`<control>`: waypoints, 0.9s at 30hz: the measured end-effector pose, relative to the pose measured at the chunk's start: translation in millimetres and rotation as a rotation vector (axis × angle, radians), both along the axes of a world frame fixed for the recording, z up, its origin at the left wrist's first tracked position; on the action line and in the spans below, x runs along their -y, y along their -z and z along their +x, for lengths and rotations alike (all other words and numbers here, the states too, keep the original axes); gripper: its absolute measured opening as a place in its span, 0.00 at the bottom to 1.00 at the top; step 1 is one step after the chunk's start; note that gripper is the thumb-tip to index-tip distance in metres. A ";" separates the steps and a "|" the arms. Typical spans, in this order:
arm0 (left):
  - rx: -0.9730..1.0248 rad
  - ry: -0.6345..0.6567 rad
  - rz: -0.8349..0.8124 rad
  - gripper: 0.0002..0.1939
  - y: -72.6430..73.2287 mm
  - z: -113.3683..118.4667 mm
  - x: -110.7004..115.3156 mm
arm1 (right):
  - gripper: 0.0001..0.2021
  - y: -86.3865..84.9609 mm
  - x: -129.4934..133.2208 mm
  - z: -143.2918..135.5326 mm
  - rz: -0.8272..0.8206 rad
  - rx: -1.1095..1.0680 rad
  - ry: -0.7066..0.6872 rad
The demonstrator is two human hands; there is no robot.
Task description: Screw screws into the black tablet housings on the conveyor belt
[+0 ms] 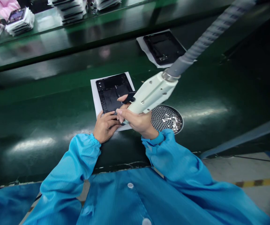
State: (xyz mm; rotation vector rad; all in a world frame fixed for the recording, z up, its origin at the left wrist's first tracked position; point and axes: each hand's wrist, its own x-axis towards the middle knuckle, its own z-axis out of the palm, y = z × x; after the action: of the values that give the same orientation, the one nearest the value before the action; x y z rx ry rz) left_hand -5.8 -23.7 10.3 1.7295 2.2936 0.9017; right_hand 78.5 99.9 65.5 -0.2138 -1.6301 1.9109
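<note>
Green desk [62,115], glossy, with patches of glare. On the raised ledge [97,34] behind, stacks of sheet-wrapped items [71,12] are seen; at far left a co-worker's pink sleeve [7,7]. A second dark panel [164,47] is laid on its own sheet, toward the back right.

The front panel [110,98] is placed flat on a white sheet [95,97], directly before the wearer. The left hand [103,126] is set at its near edge, fingers bent and touching; whether anything small is pinched there cannot be told. The pale green tool [152,92] is gripped in the right hand [142,120], fingers wrapped around its lower end, the tip hidden near the panel's near corner. A ribbed hose [210,37] is joined to its upper end. Just beside the right wrist, a perforated dish [158,118] is seen, with small shiny pieces [173,125] in it.

Risks, as judged: the tool could be pulled askew by hose drag, and the panel's surface scratched. The left fingertips could be caught, being so near the tip. Panel and sheet could be slid together if pressed sideways, the sheet being loose. The dish could be knocked by the right forearm and its pieces scattered.
</note>
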 end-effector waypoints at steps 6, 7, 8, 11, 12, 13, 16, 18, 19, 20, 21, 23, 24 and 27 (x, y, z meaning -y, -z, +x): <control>-0.004 -0.005 0.023 0.06 0.5 -0.1 0.0 | 0.17 0.4 0.7 0.7 0.005 -0.013 -0.003; -0.006 -0.005 0.026 0.06 0.5 0.0 0.0 | 0.17 0.4 1.0 0.8 0.006 -0.015 -0.001; -0.007 -0.005 0.028 0.06 0.6 0.1 0.1 | 0.17 0.4 1.2 0.9 0.007 -0.016 0.000; 0.004 -0.014 0.036 0.06 1.3 0.4 0.2 | 0.17 0.1 0.7 0.9 0.006 -0.011 -0.001; 0.011 -0.025 0.040 0.06 1.8 0.4 0.2 | 0.17 0.1 -0.2 0.6 0.012 -0.008 0.003; 0.020 -0.038 0.043 0.07 2.6 0.4 0.2 | 0.16 0.3 -1.5 0.3 0.022 -0.006 0.013; 0.042 -0.071 0.064 0.15 6.0 -0.3 -0.1 | 0.13 2.3 -7.4 -1.9 0.074 -0.014 0.086; 0.047 -0.081 0.087 0.19 8.5 -1.0 -0.3 | 0.12 4.8 -11.5 -4.1 0.103 -0.020 0.132; 0.046 -0.086 0.097 0.19 9.5 -1.2 -0.5 | 0.11 6.3 -13.1 -5.3 0.113 -0.018 0.146; 0.045 -0.090 0.105 0.20 10.3 -1.4 -0.6 | 0.11 8.0 -14.3 -6.5 0.120 -0.010 0.154; 0.043 -0.092 0.111 0.20 10.8 -1.4 -0.8 | 0.11 9.7 -15.0 -7.6 0.123 0.000 0.156; 0.041 -0.093 0.118 0.20 11.2 -1.3 -1.0 | 0.11 13.2 -15.5 -9.4 0.126 0.029 0.157; 0.042 -0.092 0.122 0.20 11.0 -1.1 -1.0 | 0.11 14.9 -15.4 -10.0 0.128 0.045 0.154; 0.049 -0.089 0.124 0.19 10.1 -0.8 -1.0 | 0.12 19.0 -15.1 -10.7 0.142 0.081 0.142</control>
State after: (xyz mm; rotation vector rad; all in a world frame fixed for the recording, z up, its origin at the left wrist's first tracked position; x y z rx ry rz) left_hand -6.6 -22.6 0.2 1.6416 2.3457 1.1120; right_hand 67.8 115.0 46.4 -0.3434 -1.7468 1.6931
